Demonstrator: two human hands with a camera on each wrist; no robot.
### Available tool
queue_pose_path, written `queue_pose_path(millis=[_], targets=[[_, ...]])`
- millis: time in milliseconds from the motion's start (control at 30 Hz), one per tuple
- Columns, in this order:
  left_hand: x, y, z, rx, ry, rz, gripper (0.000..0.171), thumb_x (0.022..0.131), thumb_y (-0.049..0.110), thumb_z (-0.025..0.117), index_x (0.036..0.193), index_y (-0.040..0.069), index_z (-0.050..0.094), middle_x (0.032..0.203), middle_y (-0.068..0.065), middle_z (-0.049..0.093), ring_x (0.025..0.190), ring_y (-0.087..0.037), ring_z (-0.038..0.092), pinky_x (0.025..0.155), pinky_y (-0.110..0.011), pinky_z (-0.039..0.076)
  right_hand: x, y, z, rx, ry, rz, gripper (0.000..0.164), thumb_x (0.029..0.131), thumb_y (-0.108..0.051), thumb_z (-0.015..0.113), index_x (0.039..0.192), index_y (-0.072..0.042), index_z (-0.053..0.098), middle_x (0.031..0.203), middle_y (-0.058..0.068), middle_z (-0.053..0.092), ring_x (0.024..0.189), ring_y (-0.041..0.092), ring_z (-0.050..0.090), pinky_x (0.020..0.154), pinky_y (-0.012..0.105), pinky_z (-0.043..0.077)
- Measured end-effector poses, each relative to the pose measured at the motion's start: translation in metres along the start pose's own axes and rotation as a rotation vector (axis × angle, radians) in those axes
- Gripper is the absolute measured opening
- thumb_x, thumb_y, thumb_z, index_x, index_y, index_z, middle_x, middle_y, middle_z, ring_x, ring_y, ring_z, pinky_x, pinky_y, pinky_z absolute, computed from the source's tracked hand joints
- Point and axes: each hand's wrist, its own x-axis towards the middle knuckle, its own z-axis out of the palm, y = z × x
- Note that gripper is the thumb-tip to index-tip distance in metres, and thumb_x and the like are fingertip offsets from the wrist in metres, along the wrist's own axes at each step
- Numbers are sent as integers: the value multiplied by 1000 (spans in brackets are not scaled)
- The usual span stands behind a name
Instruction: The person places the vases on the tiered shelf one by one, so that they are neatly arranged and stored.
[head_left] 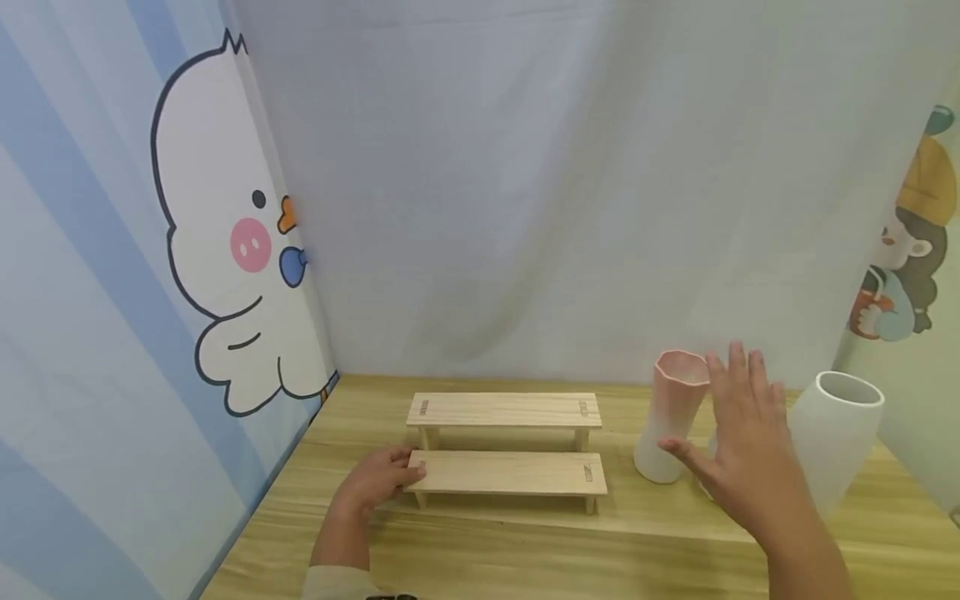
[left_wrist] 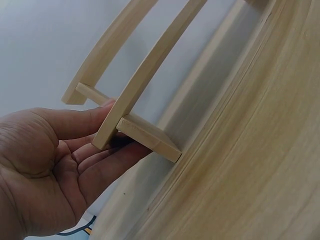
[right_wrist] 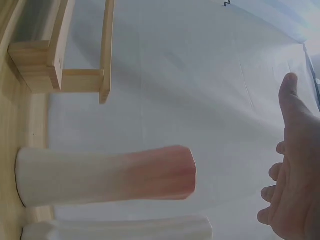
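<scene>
The wooden stand (head_left: 506,473) is pale and two-tiered, the left hand (head_left: 377,479) pinching its end, the right hand (head_left: 750,454) straight-fingered.

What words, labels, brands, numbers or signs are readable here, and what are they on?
None: I can read no text anywhere.
The small dark marks on the wooden shelves are too small to make out, though they look more like joints.
The cartoon bird is just a picture.
</scene>
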Motion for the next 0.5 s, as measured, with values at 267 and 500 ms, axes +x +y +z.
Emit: queue_pose_path(millis=[267,500], targets=[[3,1,-1,3,25,-6,64,90,25,72,142,-4,47,139,-21,55,124,-36,56,96,-50,51,-2,30,-26,134,222,161,106,84,-63,66,159,-11,11,166,13,1,152,33,-3,121,55,-7],[1,1,1,-28,-1,-11,64,91,24,72,141,-5,47,139,-22,55,126,-37,54,99,-50,50,-10,52,-40,184,381,336,105,82,-60,69,159,-19,11,166,6,5,152,33,3,119,62,0]])
